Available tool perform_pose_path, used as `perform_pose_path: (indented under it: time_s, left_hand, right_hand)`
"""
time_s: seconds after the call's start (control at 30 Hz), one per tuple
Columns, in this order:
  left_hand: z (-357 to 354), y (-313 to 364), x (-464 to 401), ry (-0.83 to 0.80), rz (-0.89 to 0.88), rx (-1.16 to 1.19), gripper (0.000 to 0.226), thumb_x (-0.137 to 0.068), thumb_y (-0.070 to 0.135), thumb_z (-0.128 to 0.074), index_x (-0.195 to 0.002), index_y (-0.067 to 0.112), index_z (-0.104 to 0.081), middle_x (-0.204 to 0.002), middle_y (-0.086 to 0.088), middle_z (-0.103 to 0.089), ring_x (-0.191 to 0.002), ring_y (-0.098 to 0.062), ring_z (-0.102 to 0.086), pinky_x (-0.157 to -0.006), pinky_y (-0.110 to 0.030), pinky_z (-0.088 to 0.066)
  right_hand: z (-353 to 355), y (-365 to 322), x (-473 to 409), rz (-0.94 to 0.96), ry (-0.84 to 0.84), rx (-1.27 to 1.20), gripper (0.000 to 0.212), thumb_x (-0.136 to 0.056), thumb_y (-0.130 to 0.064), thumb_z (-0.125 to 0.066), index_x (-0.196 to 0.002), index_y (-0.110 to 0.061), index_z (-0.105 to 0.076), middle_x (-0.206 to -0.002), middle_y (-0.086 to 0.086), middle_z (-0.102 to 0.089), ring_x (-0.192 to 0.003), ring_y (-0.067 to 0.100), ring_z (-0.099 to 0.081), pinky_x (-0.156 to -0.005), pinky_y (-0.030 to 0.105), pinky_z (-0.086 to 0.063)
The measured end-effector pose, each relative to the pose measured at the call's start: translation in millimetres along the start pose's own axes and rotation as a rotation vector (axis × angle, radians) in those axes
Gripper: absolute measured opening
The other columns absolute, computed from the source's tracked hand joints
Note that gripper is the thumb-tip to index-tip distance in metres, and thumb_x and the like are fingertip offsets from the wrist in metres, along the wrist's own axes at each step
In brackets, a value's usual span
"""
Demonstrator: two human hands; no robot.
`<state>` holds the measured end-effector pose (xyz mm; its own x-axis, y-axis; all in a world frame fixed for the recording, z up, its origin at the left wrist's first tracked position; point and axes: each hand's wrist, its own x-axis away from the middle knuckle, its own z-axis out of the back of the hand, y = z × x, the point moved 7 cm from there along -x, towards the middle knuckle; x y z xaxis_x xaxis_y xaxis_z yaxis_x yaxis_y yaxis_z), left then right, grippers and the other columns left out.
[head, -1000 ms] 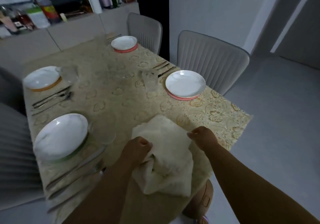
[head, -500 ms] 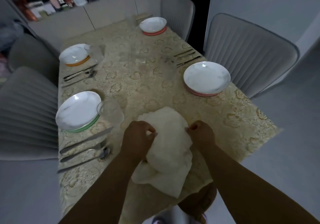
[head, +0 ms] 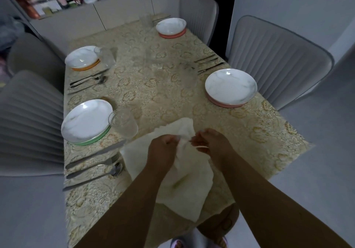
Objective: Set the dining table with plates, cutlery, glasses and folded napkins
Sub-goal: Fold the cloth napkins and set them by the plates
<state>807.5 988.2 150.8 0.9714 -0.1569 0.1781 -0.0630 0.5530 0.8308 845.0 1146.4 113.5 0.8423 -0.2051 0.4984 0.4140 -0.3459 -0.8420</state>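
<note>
Gripping the napkin [head: 169, 163] with both hands in the head view: left hand [head: 163, 147] had its fingers curled into the cloth near its middle, right hand [head: 211, 142] pinched a raised fold just beside it, the two hands nearly touching. Napkin was cream-white, soft and crumpled, not folded flat; it lay on the near end of the table [head: 249, 132], with its lower part draped over the near edge and a creased corner pointing away from the person.

Table carried a beige floral cloth. Four settings were out, each a white marbled plate on a coloured underplate: green-rimmed plate [head: 86, 122] near left, orange-rimmed plate [head: 82, 57] far left, near pink-rimmed plate [head: 230, 86] on the right, far pink-rimmed plate [head: 171, 26] at the far right.

A clear ribbed glass [head: 123, 124] stood touching the green-rimmed plate, just beside the napkin's left edge. Another clear glass [head: 104, 56] stood at the orange-rimmed plate; a third was faint and blurred left of the near pink plate.

Near-left cutlery [head: 94, 165] (knife, fork, spoon) lay close to the napkin's left edge. Far-left cutlery [head: 88, 80] lay between the two left plates. Grey ribbed chairs [head: 278, 59] stood around the table.
</note>
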Motion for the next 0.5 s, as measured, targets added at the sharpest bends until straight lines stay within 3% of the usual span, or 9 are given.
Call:
perform_pose_path:
  time_s: [0.1, 0.2, 0.27, 0.37, 0.43, 0.5]
  left_hand:
    - [5.6, -10.7, 0.8, -0.058, 0.199, 0.346, 0.027, -0.096, 0.024, -0.056, -0.072, 0.023, -0.067, -0.081, -0.002, -0.067, -0.082, -0.021, -0.061, -0.083, -0.039, -0.052]
    - [3.9, -18.2, 0.1, -0.114, 0.279, 0.428, 0.019, -0.092, 0.026, -0.062, -0.076, 0.020, -0.072, -0.083, -0.003, -0.073, -0.086, -0.021, -0.067, -0.083, -0.040, -0.055]
    - [3.6, -24.9, -1.5, -0.123, 0.337, 0.546, 0.013, -0.088, 0.021, -0.066, -0.082, 0.012, -0.073, -0.086, -0.006, -0.074, -0.088, -0.024, -0.068, -0.080, -0.039, -0.057]
    - [17.3, -36.3, -9.3, -0.025, 0.407, 0.692, 0.016, -0.093, 0.022, -0.061, -0.085, 0.010, -0.069, -0.090, -0.007, -0.069, -0.087, -0.023, -0.064, -0.076, -0.036, -0.053]
    - [32.2, -44.7, -17.9, 0.072, 0.458, 0.838, 0.026, -0.098, 0.026, -0.052, -0.084, 0.009, -0.065, -0.084, -0.007, -0.064, -0.078, -0.018, -0.060, -0.076, -0.035, -0.050]
    - [44.5, -47.3, -24.6, 0.080, 0.503, 0.977, 0.030, -0.102, 0.025, -0.043, -0.087, 0.006, -0.061, -0.084, -0.009, -0.064, -0.075, -0.020, -0.061, -0.073, -0.036, -0.051]
  right_hand:
    - [-6.5, 0.8, 0.6, -0.024, 0.009, 0.042, 0.026, -0.094, -0.036, -0.053, -0.097, -0.011, -0.062, -0.090, 0.007, -0.071, -0.087, 0.023, -0.064, -0.077, 0.034, -0.051]
    - [-30.0, 8.5, 2.4, -0.095, -0.052, 0.093, 0.060, -0.072, -0.063, -0.066, -0.113, -0.020, -0.060, -0.105, 0.003, -0.068, -0.098, 0.022, -0.064, -0.085, 0.041, -0.055]
    - [-37.4, 7.9, 0.9, -0.058, -0.007, 0.178, 0.066, -0.066, -0.060, -0.075, -0.116, -0.018, -0.061, -0.109, 0.004, -0.067, -0.099, 0.024, -0.065, -0.086, 0.046, -0.055]
    - [-9.8, 7.2, -10.6, -0.039, 0.271, 0.080, 0.030, -0.081, -0.028, -0.073, -0.097, -0.004, -0.066, -0.092, 0.014, -0.067, -0.087, 0.031, -0.066, -0.081, 0.048, -0.056]
    - [19.5, 11.5, -14.4, -0.049, 0.472, 0.051, 0.023, -0.084, -0.022, -0.070, -0.094, -0.002, -0.063, -0.087, 0.013, -0.064, -0.086, 0.032, -0.064, -0.084, 0.048, -0.055]
    - [40.5, 3.6, -10.2, 0.025, 0.707, 0.449, 0.035, -0.080, -0.027, -0.072, -0.103, -0.005, -0.060, -0.097, 0.012, -0.064, -0.095, 0.032, -0.063, -0.089, 0.046, -0.051]
